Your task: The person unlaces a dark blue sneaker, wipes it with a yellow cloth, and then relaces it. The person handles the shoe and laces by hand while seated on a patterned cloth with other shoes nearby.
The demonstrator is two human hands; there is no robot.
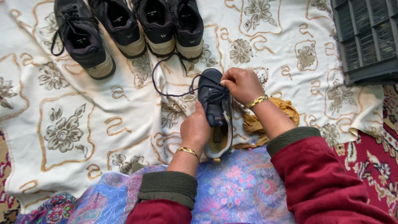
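A dark blue sneaker [215, 108] with a yellow insole lies toe away from me in front of my lap. My left hand [195, 130] grips its left side near the tongue. My right hand [242, 85] pinches the dark shoelace [166, 89] at the toe end of the eyelets; the lace loops out to the left over the cloth. Both wrists wear gold bangles, and both sleeves are red with green cuffs.
Several dark sneakers [124, 29] stand in a row at the top on a white cloth with gold flower embroidery [66, 132]. A yellow rag [271, 120] lies under my right forearm. A grey slatted crate [367, 37] sits top right. Red patterned carpet [373, 161] shows at right.
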